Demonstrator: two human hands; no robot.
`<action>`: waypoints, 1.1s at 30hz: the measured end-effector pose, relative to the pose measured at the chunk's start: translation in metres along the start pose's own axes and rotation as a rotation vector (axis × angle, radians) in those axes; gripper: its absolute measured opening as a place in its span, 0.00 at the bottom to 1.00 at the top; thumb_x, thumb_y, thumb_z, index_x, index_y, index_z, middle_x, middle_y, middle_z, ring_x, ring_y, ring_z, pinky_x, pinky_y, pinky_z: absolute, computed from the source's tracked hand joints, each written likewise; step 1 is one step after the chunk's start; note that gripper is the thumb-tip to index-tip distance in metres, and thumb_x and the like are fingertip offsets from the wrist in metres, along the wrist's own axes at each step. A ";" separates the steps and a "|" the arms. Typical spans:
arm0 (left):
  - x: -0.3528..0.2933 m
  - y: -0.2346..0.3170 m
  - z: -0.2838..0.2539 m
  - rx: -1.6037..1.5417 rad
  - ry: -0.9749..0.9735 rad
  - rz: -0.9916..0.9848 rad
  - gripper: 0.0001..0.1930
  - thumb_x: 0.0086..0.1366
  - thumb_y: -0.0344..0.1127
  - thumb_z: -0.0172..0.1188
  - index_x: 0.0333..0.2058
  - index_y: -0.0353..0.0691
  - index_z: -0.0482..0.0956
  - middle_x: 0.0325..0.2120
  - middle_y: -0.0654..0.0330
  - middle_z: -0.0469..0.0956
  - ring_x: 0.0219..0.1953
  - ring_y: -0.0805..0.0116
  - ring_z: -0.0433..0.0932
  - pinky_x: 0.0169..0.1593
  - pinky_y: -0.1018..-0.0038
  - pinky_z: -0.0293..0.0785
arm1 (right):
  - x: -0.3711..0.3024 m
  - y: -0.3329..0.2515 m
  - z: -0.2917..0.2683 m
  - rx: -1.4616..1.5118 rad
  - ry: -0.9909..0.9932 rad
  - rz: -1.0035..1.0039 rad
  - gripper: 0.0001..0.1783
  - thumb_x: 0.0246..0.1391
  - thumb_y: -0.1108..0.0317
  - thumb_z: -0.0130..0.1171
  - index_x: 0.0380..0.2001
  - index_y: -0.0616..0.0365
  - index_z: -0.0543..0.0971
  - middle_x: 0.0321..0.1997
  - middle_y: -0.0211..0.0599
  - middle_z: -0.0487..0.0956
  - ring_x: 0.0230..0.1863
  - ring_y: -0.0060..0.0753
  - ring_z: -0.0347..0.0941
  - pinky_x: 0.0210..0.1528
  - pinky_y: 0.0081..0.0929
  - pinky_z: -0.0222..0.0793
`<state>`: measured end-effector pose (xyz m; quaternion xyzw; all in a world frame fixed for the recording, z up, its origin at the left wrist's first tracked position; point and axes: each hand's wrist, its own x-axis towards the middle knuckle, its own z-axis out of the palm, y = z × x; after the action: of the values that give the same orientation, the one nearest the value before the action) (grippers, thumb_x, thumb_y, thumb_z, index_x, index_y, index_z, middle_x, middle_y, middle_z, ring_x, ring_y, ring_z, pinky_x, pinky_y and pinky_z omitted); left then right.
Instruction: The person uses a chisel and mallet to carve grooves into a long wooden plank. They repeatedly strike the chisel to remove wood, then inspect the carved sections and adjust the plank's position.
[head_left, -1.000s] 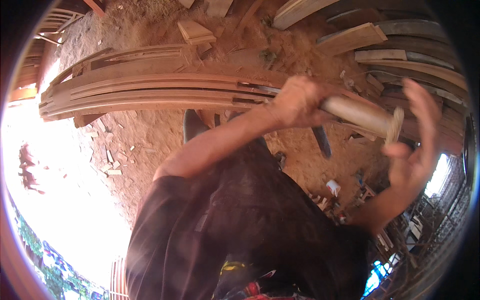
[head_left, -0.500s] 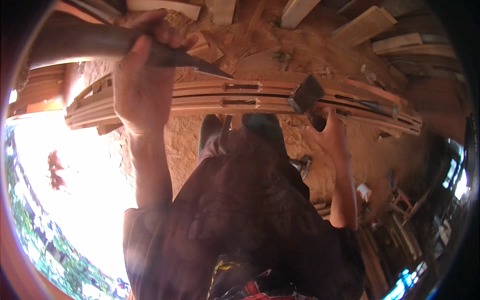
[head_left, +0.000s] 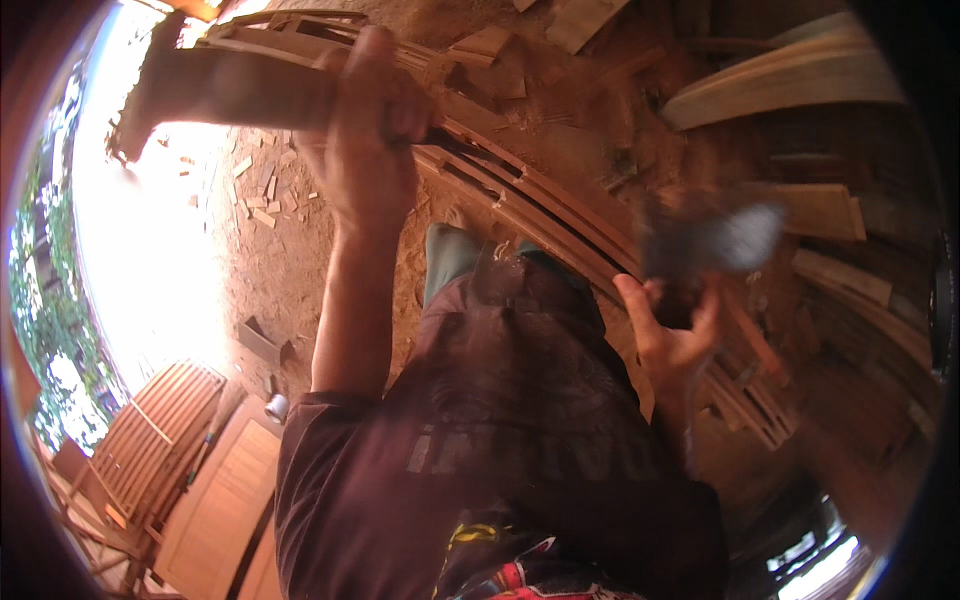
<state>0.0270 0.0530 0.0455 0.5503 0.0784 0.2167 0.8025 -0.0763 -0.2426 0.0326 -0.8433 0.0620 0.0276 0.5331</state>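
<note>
In my left hand [head_left: 375, 140] is a chisel [head_left: 240, 90], its thick dark handle stretching left and its blade end partly hidden behind the fingers. My right hand [head_left: 680, 335] grips a hammer [head_left: 725, 238] with a dark metal head, smeared by motion. Between and beyond the hands, long wooden rails [head_left: 540, 205] with slots cut in them run slantwise from upper left to lower right. The chisel end shows over the rails; whether it touches them I cannot tell. The hammer is raised near their right part.
Offcuts and boards [head_left: 790, 75] lie on the earth floor at the upper right. Small wood chips [head_left: 265, 195] are scattered on the left. A slatted wooden piece [head_left: 165, 425] and a panelled door-like board [head_left: 220, 500] stand at the lower left.
The view has turned, so the rails now run slantwise instead of level. The hammer has swung up and right, its head blurred. Both tools are still held.
</note>
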 end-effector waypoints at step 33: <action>-0.062 -0.087 0.006 0.379 0.213 0.282 0.08 0.67 0.34 0.74 0.35 0.35 0.87 0.23 0.68 0.85 0.26 0.81 0.80 0.31 0.76 0.77 | 0.085 -0.152 0.000 -0.016 -0.204 -0.648 0.10 0.56 0.78 0.77 0.25 0.61 0.84 0.22 0.24 0.78 0.19 0.17 0.70 0.26 0.18 0.66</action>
<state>-0.0034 -0.0057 -0.0389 0.6706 0.1241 0.3646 0.6340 0.0281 -0.1846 0.1594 -0.8162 -0.2628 -0.0585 0.5112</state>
